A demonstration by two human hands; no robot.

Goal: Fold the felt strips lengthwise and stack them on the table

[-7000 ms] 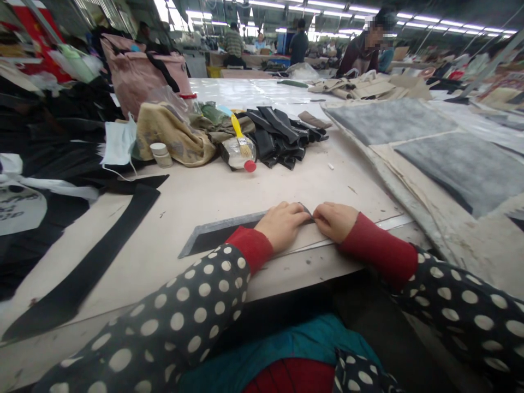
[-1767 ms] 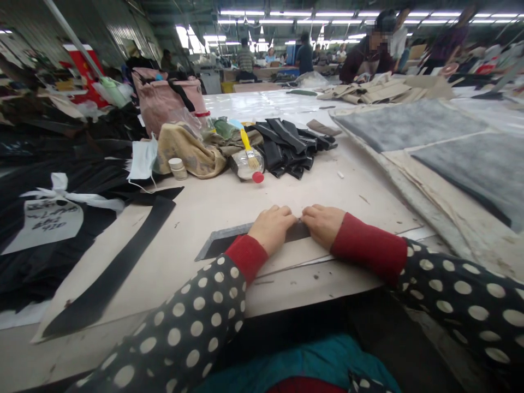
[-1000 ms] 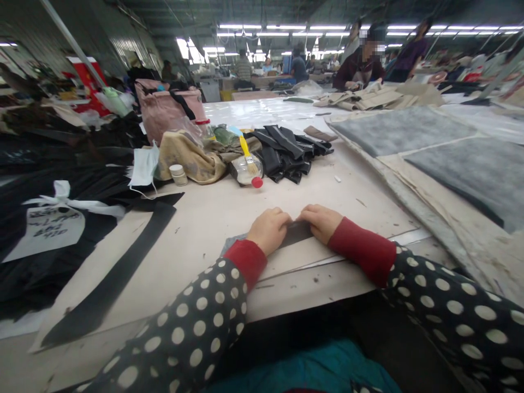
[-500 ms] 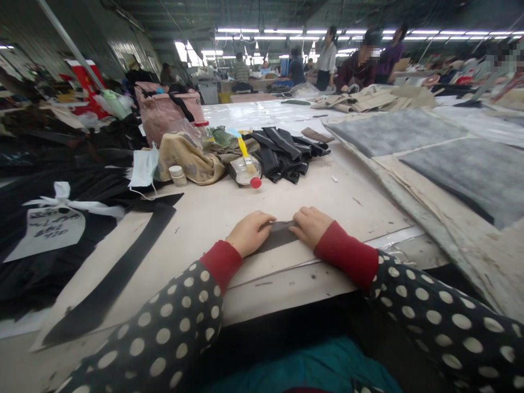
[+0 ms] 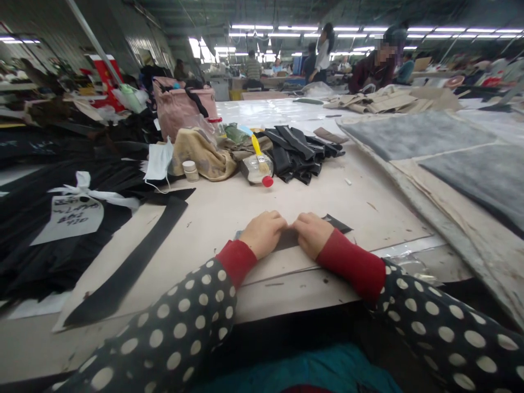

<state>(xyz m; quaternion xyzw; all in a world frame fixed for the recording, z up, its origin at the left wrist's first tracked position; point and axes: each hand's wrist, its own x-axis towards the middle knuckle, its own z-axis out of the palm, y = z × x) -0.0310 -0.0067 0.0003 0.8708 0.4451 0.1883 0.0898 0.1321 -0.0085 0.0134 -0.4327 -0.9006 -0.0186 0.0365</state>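
Observation:
A dark strip of material (image 5: 287, 240) lies on the pale work table (image 5: 229, 202) in front of me, its right end (image 5: 338, 222) showing past my right hand. My left hand (image 5: 265, 233) is closed, fingers pinching the strip's far edge. Close beside it, my right hand (image 5: 311, 233) pinches the same edge, the fingertips of both hands almost touching. Much of the strip is hidden under the hands. A longer curved black piece (image 5: 131, 262) lies flat to the left.
Beyond the hands sit a bottle with a red cap (image 5: 257, 169), a yellow-handled brush (image 5: 257, 147), a small jar (image 5: 190, 171) and black folded strips (image 5: 292, 150). Black bundles (image 5: 24, 240) with a paper tag (image 5: 73, 218) lie left. Grey-faced panels (image 5: 417, 134) cover the right. People work behind.
My hands have come closer together along the strip, and its right end now shows beyond my right hand. The view has shifted slightly left.

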